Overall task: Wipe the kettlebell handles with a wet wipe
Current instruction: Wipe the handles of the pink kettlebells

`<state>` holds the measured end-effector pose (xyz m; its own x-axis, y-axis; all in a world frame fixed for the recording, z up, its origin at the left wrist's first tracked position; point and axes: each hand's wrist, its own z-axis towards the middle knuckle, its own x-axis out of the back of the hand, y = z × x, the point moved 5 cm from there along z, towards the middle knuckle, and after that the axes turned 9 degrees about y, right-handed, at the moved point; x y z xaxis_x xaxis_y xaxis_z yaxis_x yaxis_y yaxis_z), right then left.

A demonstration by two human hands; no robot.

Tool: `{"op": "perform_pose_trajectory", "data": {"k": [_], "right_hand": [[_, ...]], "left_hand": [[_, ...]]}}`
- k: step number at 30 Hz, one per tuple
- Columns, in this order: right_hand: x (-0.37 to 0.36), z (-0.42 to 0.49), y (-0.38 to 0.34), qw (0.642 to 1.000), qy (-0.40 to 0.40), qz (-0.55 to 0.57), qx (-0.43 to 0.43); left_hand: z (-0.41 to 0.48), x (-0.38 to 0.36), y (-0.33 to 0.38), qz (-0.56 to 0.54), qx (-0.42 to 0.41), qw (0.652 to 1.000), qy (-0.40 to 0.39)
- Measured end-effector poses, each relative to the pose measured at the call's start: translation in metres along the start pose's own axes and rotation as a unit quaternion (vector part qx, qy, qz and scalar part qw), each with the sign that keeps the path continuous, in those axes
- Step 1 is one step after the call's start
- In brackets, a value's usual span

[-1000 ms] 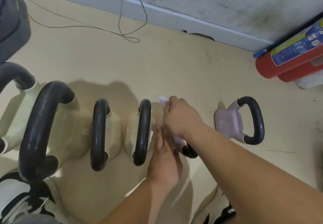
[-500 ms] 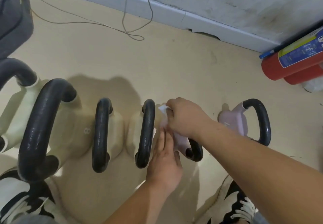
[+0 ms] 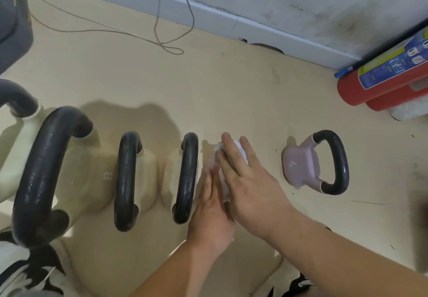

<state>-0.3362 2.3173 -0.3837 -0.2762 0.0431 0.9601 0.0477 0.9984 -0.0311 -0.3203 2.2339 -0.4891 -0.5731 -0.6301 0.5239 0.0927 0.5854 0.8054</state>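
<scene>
Both flat, fingers [image 3: 228, 149] straight: right hand [image 3: 246, 181] presses wet wipe [image 3: 241, 151], left hand [image 3: 212, 211] alongside.

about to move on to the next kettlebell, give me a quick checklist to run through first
1. Wet wipe in hand: ok, it shows white under the fingers of the right hand.
2. Kettlebell being wiped steadied: ok, the left hand lies flat-fingered against it.
3. Its handle wiped all round: cannot tell, both hands hide it.
4. Pink kettlebell marked 4 upright: not ok, it lies on its side, its black handle pointing right.
5. Way across the floor to it: ok, nothing lies between.
6. Wipe wet enough: cannot tell.
</scene>
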Motion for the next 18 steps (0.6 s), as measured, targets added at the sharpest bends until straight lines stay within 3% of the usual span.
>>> {"op": "perform_pose_trajectory", "data": {"k": [2,5,7,10,14,18], "right_hand": [[-0.005,-0.005,0.001,1.000,-0.006,-0.003,0.013],[0.009,0.013,0.010,0.992,-0.013,0.087,-0.093],[0.017,0.040,0.013,0.989,-0.013,0.069,-0.132],[0.014,0.084,0.020,0.970,-0.096,0.066,-0.215],[0.007,0.101,0.027,0.934,-0.174,0.143,-0.279],[0.017,0.071,0.028,0.911,-0.089,0.272,-0.297]], "left_hand": [[0.001,-0.004,0.002,0.032,-0.046,0.998,0.000],[0.002,-0.002,0.002,-0.019,0.001,1.000,-0.001],[0.000,0.004,0.003,-0.032,0.015,0.999,0.009],[-0.003,0.005,0.003,-0.032,0.020,0.999,0.003],[-0.003,0.009,0.005,-0.039,0.014,0.999,0.013],[-0.002,0.009,0.006,-0.026,0.026,0.999,-0.011]]}}
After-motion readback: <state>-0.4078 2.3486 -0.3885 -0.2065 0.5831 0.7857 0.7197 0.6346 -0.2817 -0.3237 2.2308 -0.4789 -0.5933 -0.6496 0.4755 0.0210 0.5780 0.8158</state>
